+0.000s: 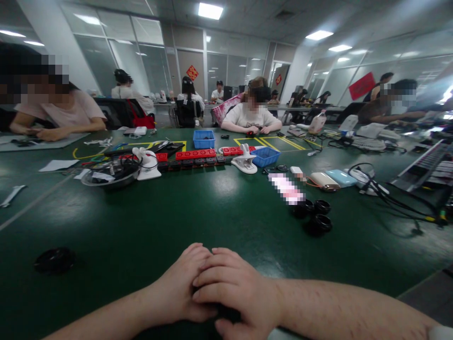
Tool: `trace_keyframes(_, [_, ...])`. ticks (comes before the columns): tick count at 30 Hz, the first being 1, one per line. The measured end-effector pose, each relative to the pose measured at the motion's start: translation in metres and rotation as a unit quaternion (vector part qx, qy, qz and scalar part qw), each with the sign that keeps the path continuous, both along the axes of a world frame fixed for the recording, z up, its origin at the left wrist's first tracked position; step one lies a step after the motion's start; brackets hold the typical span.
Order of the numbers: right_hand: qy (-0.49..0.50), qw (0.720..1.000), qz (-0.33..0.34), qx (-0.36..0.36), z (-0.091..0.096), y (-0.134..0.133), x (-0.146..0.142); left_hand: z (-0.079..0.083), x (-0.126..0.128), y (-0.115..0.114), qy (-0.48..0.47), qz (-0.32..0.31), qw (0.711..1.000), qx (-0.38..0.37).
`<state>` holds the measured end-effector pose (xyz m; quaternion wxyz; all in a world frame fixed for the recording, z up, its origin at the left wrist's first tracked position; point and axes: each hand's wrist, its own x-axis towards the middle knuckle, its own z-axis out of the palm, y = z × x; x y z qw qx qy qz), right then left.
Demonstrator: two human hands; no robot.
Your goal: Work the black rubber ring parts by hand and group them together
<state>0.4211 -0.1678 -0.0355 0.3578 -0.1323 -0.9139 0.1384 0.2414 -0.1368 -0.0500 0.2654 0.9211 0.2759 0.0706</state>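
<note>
My left hand [186,285] and my right hand [239,288] are together over the near edge of the green table. The right fingers curl over the left hand, and both hands are closed around something dark. Only a black patch of it shows between the palms, so I cannot make out what it is. On the table to the left lies a round black ring-like part [54,259]. To the right, black round cup-like parts [321,224] stand close together near a phone [286,188] with a blurred screen.
Across the middle run red power strips [196,155], a white clip stand [245,163], blue bins [204,139] and a metal bowl [113,178] of small items. Power banks [324,181] and tangled cables [399,193] lie at right. Several people sit around the tables.
</note>
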Motion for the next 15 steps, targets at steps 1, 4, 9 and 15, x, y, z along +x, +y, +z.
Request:
trace_keyframes(1, [0.010, 1.000, -0.019, -0.002, 0.001, -0.001, 0.000, -0.001, 0.000, 0.000, 0.001, 0.000, 1.000, -0.002])
trace_keyframes(4, [0.037, 0.995, -0.086, -0.015, -0.001, -0.003, -0.003, -0.003, -0.001, 0.001, -0.016, 0.005, 1.000, -0.012])
trace_keyframes(9, [0.007, 0.977, -0.208, -0.048, -0.015, -0.004, -0.012, -0.004, 0.000, 0.001, -0.046, 0.025, 0.998, -0.024])
trace_keyframes(15, [-0.017, 0.992, -0.121, -0.028, -0.017, -0.003, -0.010, -0.003, 0.000, 0.000, -0.047, 0.024, 0.998, -0.016])
